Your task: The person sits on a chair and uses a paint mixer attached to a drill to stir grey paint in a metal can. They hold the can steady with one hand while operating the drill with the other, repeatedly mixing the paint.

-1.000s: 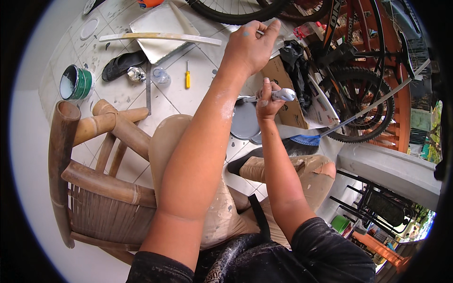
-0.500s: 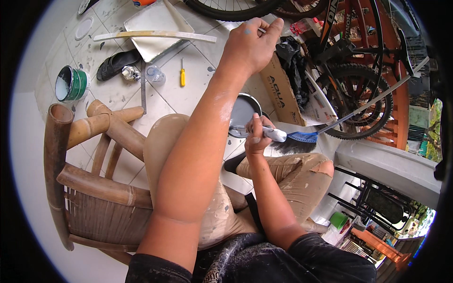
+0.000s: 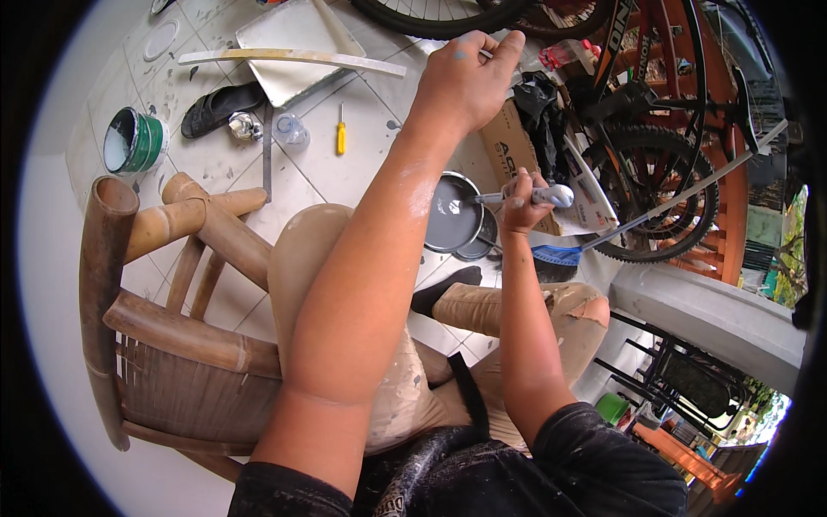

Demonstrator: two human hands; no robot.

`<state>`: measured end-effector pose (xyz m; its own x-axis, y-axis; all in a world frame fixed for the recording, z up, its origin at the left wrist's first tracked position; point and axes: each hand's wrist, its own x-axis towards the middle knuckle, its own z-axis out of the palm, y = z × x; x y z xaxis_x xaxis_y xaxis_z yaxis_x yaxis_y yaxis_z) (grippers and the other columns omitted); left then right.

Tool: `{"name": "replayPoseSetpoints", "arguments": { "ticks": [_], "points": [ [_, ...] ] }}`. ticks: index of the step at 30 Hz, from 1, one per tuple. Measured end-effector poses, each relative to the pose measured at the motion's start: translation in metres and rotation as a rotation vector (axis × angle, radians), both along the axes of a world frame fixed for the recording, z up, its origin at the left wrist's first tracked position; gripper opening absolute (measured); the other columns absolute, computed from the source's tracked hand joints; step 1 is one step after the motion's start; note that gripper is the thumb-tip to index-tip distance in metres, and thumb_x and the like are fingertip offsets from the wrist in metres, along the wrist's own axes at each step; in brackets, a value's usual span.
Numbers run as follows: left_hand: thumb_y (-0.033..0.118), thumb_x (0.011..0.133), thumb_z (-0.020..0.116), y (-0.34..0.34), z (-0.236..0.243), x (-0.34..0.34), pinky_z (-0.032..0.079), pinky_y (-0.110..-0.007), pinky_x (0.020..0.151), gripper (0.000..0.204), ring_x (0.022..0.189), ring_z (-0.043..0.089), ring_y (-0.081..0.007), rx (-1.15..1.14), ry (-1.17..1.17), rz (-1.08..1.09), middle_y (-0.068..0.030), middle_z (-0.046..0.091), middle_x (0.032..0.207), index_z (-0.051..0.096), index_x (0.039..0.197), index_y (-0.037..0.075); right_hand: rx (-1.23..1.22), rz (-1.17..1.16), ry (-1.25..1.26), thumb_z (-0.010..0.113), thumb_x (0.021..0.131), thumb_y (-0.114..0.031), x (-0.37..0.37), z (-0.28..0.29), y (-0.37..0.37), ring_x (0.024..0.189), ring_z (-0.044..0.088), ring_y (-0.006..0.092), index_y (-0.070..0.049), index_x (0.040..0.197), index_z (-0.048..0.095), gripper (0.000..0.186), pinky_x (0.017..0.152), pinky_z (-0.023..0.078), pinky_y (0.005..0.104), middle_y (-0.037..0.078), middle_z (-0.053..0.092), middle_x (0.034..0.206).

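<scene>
My left hand (image 3: 469,77) is raised above the cardboard box, its fingers curled; whatever they may hold is hidden. My right hand (image 3: 525,202) grips a pale grey, paint-smeared handle (image 3: 556,196) of a tool, whose narrower end reaches over the open can of grey paint (image 3: 450,226) on the tiles. A dark round lid or container (image 3: 475,247) lies beside the can's lower right. The cardboard box (image 3: 501,142) stands just behind, holding crumpled black plastic (image 3: 543,125).
A bamboo chair (image 3: 189,345) is at left. Beyond lie a green paint tin (image 3: 148,146), sandal (image 3: 207,116), yellow screwdriver (image 3: 341,138), white tray (image 3: 293,34) with a strip across it. Bicycles (image 3: 646,138) and a blue broom (image 3: 556,256) are at right.
My right hand dipped lower and nearer me half a second ago, then moved up and rightward with the tool. My left hand has shifted only slightly.
</scene>
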<state>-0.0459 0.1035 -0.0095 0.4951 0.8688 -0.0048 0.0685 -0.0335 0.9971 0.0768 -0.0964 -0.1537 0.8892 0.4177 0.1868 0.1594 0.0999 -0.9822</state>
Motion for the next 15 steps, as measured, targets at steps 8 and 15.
{"name": "replayPoseSetpoints", "arguments": {
  "ticks": [8,15],
  "points": [
    [0.064,0.103,0.058,-0.01,0.006,0.005,0.059,-0.041,0.081,0.064,0.084,0.077,-0.0313,-0.014,0.024,-0.024,-0.0139,0.078,0.082,0.075,0.101,0.002,-0.002,-0.01,0.31,0.066,0.089,-0.003,-0.069,0.014,-0.056,0.047,0.036,0.0105,-0.013,0.063,0.039,0.038,0.049,0.033,0.0294,-0.002,0.039,0.056],
    [0.066,0.104,0.056,-0.005,0.005,0.003,0.057,-0.038,0.08,0.067,0.085,0.075,-0.0257,-0.005,0.024,-0.03,-0.0113,0.076,0.085,0.074,0.102,0.002,-0.098,0.163,-0.001,0.073,0.089,-0.002,-0.108,-0.007,0.027,0.053,0.042,0.01,-0.007,0.064,0.047,0.037,0.052,0.035,0.0296,-0.004,0.044,0.06]
  ]
}}
